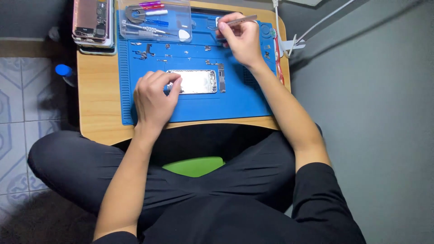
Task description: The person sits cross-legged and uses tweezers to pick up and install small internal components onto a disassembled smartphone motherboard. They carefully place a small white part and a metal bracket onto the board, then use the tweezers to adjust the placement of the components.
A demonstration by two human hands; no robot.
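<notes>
The opened phone chassis [195,82] lies flat at the centre of the blue repair mat [239,101] on the desk [97,90]. The left hand [153,101] steadies its left end, fingers curled against the edge. The right hand [242,38] pinches metal tweezers [242,20] over the mat's upper tray. Small removed parts [144,53] lie spread on the mat, so disassembly appears well advanced; the chassis remains unassembled.

Blue mat [235,101] on tan wooden table [97,99], silver phone shell [196,81], green cushion [194,166].
</notes>
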